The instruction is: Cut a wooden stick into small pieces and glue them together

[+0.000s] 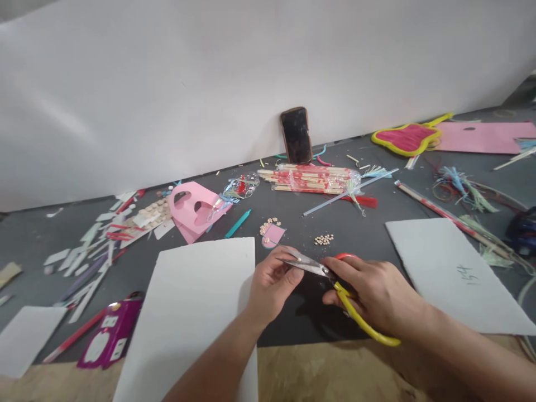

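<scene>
With our right hand (371,286) we grasp the scissors (312,264) by the handles, and at their nine o'clock our left hand (272,282) pinches what seems a small bead (298,259) by the blades, probably for steadiness, with loose beads (324,239) near their twelve o'clock.

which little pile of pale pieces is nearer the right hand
The right-hand pile, just beyond the right hand; the other pile lies farther left, beside a pink patch.
</scene>
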A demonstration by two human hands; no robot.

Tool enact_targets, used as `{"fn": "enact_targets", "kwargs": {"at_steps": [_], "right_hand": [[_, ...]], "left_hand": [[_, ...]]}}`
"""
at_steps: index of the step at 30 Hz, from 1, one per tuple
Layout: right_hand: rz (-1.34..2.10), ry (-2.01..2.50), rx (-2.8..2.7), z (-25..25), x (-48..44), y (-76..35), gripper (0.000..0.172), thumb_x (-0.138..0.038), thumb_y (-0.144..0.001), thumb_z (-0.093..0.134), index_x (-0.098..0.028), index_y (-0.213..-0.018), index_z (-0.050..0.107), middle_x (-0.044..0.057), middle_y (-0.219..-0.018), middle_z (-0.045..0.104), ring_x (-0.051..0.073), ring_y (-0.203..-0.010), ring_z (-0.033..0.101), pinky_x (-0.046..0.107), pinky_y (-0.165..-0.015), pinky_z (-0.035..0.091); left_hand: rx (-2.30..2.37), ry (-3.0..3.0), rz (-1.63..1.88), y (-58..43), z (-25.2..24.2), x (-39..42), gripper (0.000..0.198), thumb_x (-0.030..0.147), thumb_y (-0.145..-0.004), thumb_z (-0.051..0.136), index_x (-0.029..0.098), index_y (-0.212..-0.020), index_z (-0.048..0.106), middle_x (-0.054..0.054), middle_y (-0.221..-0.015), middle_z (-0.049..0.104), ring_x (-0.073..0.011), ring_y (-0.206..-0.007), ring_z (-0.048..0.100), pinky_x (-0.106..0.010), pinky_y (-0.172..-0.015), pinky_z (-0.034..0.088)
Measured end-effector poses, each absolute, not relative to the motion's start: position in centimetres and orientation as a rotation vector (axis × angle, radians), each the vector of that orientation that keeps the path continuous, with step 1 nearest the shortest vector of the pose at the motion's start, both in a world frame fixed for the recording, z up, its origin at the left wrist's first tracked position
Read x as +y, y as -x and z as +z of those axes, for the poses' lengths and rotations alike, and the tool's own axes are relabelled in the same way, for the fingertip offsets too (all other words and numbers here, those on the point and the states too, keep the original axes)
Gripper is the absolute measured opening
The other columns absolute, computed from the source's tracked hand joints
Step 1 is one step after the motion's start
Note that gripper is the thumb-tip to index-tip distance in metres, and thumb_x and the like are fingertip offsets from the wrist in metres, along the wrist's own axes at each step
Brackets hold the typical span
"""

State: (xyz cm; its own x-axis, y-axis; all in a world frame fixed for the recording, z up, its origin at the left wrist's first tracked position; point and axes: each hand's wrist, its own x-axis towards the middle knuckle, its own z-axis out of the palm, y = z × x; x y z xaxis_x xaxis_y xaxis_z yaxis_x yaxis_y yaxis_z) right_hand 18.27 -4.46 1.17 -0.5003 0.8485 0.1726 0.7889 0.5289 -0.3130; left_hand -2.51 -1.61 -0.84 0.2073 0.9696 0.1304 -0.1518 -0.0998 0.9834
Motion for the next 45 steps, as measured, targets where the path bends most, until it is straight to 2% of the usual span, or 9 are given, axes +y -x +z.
{"fn": "enact_targets", "kwargs": {"at_steps": [4,9,13,19,25,28,34,41,45], "right_hand": [[0.324,1.366,-2.461,1.16,-4.23,-18.17,0.051,-0.058,-0.090,0.043,-0.015,-0.115,0.056,0.011,-0.093,0.067,0.022,-0.074,0.065,0.030,-0.061,0.047],[0.416,1.366,-2.460,1.53,-4.24,-18.11,0.070,-0.070,-0.078,0.052,-0.015,-0.122,0.052,0.013,-0.099,0.062,0.026,-0.082,0.063,0.035,-0.067,0.049],[0.443,1.334,-2.452,1.53,-4.21,-18.01,0.078,-0.075,-0.073,0.053,-0.014,-0.122,0.051,0.013,-0.096,0.061,0.027,-0.082,0.062,0.037,-0.069,0.049],[0.400,1.265,-2.466,1.03,-4.08,-18.23,0.063,-0.066,-0.084,0.047,-0.014,-0.120,0.053,0.011,-0.093,0.065,0.025,-0.081,0.065,0.033,-0.065,0.047],[0.338,1.330,-2.492,1.15,-4.54,-18.43,0.053,-0.058,-0.094,0.034,-0.015,-0.114,0.057,0.007,-0.081,0.067,0.021,-0.065,0.065,0.030,-0.055,0.044],[0.341,1.373,-2.498,1.20,-4.65,-18.32,0.054,-0.058,-0.095,0.030,-0.016,-0.111,0.058,0.008,-0.080,0.067,0.021,-0.064,0.066,0.030,-0.054,0.043],[0.365,1.401,-2.477,0.98,-4.25,-18.05,0.059,-0.064,-0.090,0.037,-0.015,-0.116,0.055,0.011,-0.090,0.066,0.027,-0.082,0.066,0.035,-0.065,0.048],[0.332,1.371,-2.443,1.65,-4.49,-17.72,0.078,-0.077,-0.074,0.049,-0.015,-0.121,0.053,0.012,-0.094,0.060,0.028,-0.083,0.061,0.041,-0.072,0.049],[0.345,1.353,-2.439,1.54,-4.35,-17.74,0.077,-0.076,-0.074,0.049,-0.014,-0.118,0.054,0.012,-0.091,0.060,0.028,-0.082,0.061,0.040,-0.070,0.049]], "left_hand": [[0.928,-1.304,1.219,2.50,-1.11,-1.56,0.012,0.029,-0.079,0.070,0.018,-0.075,0.070,-0.005,-0.084,0.063,-0.0160,-0.080,0.059,-0.027,-0.071,0.046],[0.898,-1.314,1.267,2.76,-1.36,-1.48,0.010,0.028,-0.076,0.072,0.018,-0.075,0.072,-0.005,-0.086,0.065,-0.0163,-0.080,0.061,-0.027,-0.072,0.047],[0.905,-1.346,1.177,3.05,-1.04,-1.45,0.013,0.029,-0.076,0.072,0.017,-0.071,0.071,-0.006,-0.085,0.065,-0.0166,-0.077,0.061,-0.026,-0.065,0.046],[0.902,-1.347,1.135,3.07,-0.54,-1.41,0.017,0.033,-0.076,0.071,0.017,-0.071,0.071,-0.006,-0.082,0.064,-0.0156,-0.071,0.059,-0.026,-0.060,0.046],[0.879,-1.332,1.147,2.65,-0.54,-1.60,0.015,0.030,-0.079,0.069,0.016,-0.073,0.070,-0.006,-0.081,0.064,-0.0154,-0.074,0.060,-0.026,-0.066,0.047],[0.908,-1.342,1.185,2.54,-0.52,-1.63,0.016,0.031,-0.078,0.071,0.016,-0.072,0.070,-0.006,-0.082,0.065,-0.0167,-0.078,0.061,-0.027,-0.070,0.048],[0.962,-1.343,1.243,2.64,-0.84,-1.64,0.012,0.029,-0.076,0.072,0.017,-0.074,0.072,-0.005,-0.079,0.064,-0.0158,-0.076,0.060,-0.026,-0.067,0.047],[0.937,-1.368,1.205,2.90,-0.69,-1.76,0.013,0.030,-0.075,0.072,0.017,-0.071,0.071,-0.006,-0.082,0.064,-0.0171,-0.076,0.061,-0.027,-0.067,0.048],[0.926,-1.390,1.140,3.17,-0.57,-1.71,0.010,0.027,-0.076,0.071,0.017,-0.071,0.071,-0.006,-0.083,0.065,-0.0161,-0.077,0.061,-0.026,-0.068,0.048]]}}
